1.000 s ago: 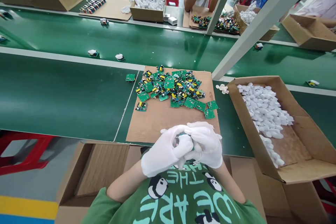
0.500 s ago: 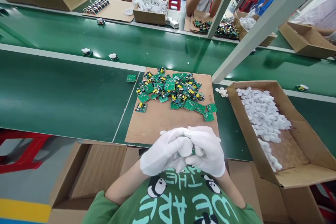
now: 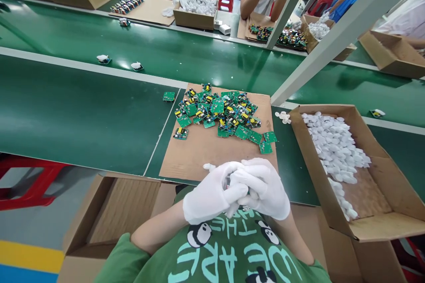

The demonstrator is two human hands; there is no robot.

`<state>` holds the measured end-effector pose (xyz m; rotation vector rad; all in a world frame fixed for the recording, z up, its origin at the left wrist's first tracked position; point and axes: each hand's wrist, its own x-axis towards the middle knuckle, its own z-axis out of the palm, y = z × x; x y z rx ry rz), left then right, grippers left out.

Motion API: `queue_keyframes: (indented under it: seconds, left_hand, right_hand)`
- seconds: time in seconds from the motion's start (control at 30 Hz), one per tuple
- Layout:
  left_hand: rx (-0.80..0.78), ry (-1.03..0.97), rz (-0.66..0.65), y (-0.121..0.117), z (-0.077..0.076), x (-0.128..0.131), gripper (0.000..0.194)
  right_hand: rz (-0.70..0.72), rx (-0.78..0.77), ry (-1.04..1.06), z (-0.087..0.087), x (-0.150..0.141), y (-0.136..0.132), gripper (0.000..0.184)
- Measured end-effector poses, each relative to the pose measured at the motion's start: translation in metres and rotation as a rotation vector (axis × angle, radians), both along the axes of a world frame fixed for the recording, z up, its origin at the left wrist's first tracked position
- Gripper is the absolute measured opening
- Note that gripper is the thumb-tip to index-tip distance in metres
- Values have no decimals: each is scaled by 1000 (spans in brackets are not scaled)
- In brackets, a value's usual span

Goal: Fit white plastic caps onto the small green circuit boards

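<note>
My left hand [image 3: 210, 194] and my right hand [image 3: 267, 190], both in white gloves, are closed together just in front of the cardboard sheet [image 3: 186, 159]. Between their fingers they grip a small circuit board, almost wholly covered; only slivers of green and dark parts show. A small white piece [image 3: 209, 166] lies on the sheet's near edge, beside my left hand. Farther back on the sheet is a heap of green circuit boards [image 3: 217, 106] with yellow and black components. One board [image 3: 181, 133] lies apart at the heap's near left.
At right stands an open carton [image 3: 375, 190] of white plastic pieces, with a few white discs [image 3: 283, 117] by its corner. A slanted grey post [image 3: 308, 62] rises behind. Boards with white caps [image 3: 137, 66] sit on the green conveyor [image 3: 186, 57]. Co-workers sit across it.
My fingers have shifted around the board, with my left thumb and fingertips now nearer my right hand. Boards on the conveyor have moved slightly left, and the view has tilted a little.
</note>
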<state>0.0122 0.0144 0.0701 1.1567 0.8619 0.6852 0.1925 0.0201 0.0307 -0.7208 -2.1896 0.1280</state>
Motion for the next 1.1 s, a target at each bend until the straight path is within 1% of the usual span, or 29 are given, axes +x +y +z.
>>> queue_keyframes:
  seconds: [0.03,0.1,0.17,0.2,0.27,0.37,0.43,0.53,0.6,0.63,0.7,0.8,0.87,0.97,1.03,1.1]
  left_hand:
    - [18,13,-7,0,1,0,15]
    - [31,-13,-81,1,2,-1,13]
    - [50,-17,-139,1,3,-1,10]
    - [70,10,-135,2,4,0,10]
    - [114,88,-84,3,6,1,12]
    - [127,120,-56,4,7,2,12]
    - [121,70,-95,6,7,-1,12]
    - [48,-91,-238,7,4,-8,10]
    - [-26,-195,-305,7,2,-12,14]
    - [-58,-229,-316,7,0,-13,17]
    - [-103,-268,-306,6,-4,-14,28]
    - [-152,-338,-275,3,-10,-10,44]
    - [-237,-437,-273,0,-14,-6,54]
    - [-363,-574,-228,-4,-19,0,54]
    - [-392,-581,-147,-6,-20,3,51]
    - [-423,-562,-94,-7,-20,5,48]
  right_hand:
    - [6,7,-14,1,1,-1,45]
    - [-2,32,-24,3,2,-2,47]
    - [-19,71,-45,5,2,-3,45]
    - [-27,90,-59,6,1,-3,41]
    - [-30,118,-82,6,1,-3,36]
    - [-19,90,-85,4,0,-3,37]
    - [-1,16,-92,5,1,-3,41]
    - [21,-84,-145,10,1,-5,42]
    - [17,-95,-148,14,1,-7,45]
    - [11,-86,-124,16,1,-8,48]
    - [-17,-56,-48,17,2,-8,49]
    - [-35,9,34,16,2,-8,42]
    - [-42,50,57,15,1,-8,38]
    - [-56,75,117,13,-2,-8,35]
    - [-46,74,112,12,-3,-8,34]
    - [-32,75,92,9,-3,-7,36]
